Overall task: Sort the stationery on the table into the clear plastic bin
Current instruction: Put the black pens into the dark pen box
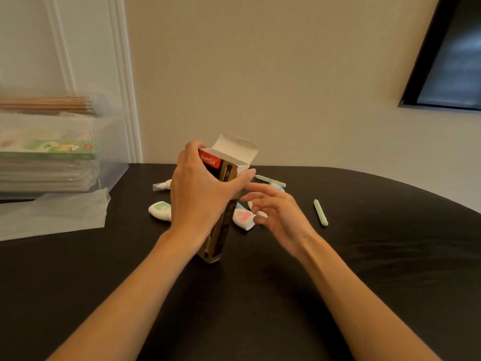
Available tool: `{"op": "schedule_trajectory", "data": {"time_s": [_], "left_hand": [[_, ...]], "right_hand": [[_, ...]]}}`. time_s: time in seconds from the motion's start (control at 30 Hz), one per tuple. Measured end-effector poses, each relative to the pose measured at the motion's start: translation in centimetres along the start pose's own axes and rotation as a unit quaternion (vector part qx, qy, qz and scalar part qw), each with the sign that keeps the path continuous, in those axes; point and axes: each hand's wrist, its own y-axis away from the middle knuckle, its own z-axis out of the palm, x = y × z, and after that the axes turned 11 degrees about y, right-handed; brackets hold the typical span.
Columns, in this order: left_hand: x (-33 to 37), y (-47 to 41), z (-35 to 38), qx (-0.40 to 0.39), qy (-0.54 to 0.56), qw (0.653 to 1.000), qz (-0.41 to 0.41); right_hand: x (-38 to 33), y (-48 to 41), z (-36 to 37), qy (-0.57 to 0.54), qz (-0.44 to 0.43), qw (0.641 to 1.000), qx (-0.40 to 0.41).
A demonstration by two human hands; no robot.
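Carton (220,237), flap open, gripped by left hand (200,195); right hand (279,214) slack, empty; clear bin (113,144) holds booklets (46,153).

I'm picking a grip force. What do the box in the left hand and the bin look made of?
The box is probably thin cardboard, printed outside; its raised flap is plain matt white inside, folded at a crease. The bin is seemingly smooth clear plastic; the stacked packs inside show through its wall.

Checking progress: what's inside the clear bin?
In the bin: a stack of flat packs with a green pack on top. Pencils lie above them. Whatever lies behind the stack is hidden.
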Motion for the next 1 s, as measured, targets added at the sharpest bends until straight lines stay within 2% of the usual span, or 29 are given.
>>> {"op": "schedule_trajectory", "data": {"time_s": [0.17, 0.4, 0.57, 0.67, 0.8, 1.0], "left_hand": [[0.0, 0.6, 0.6, -0.001, -0.016, 1.0, -0.01], [-0.9, 0.9, -0.3, -0.012, -0.048, 0.997, 0.057], [-1.1, 1.0, -1.2, -0.017, 0.067, 0.997, 0.043], [-1.2, 1.0, -1.3, 0.009, 0.174, 0.985, -0.006], [-0.8, 1.1, -1.4, 0.043, 0.262, 0.963, -0.053], [-1.5, 1.3, -1.9, 0.057, 0.312, 0.943, -0.097]], "right_hand": [[0.2, 0.3, 0.3, 0.027, -0.008, 0.999, -0.034], [0.0, 0.8, 1.0, -0.022, -0.025, 0.999, -0.033], [-0.8, 1.0, 0.8, -0.101, -0.043, 0.991, -0.079], [-1.3, 1.0, 0.8, -0.122, -0.05, 0.987, -0.087], [-2.5, 0.8, 1.1, -0.085, -0.039, 0.994, -0.053], [-4.7, 0.3, 1.4, -0.022, -0.041, 0.999, -0.013]]}}
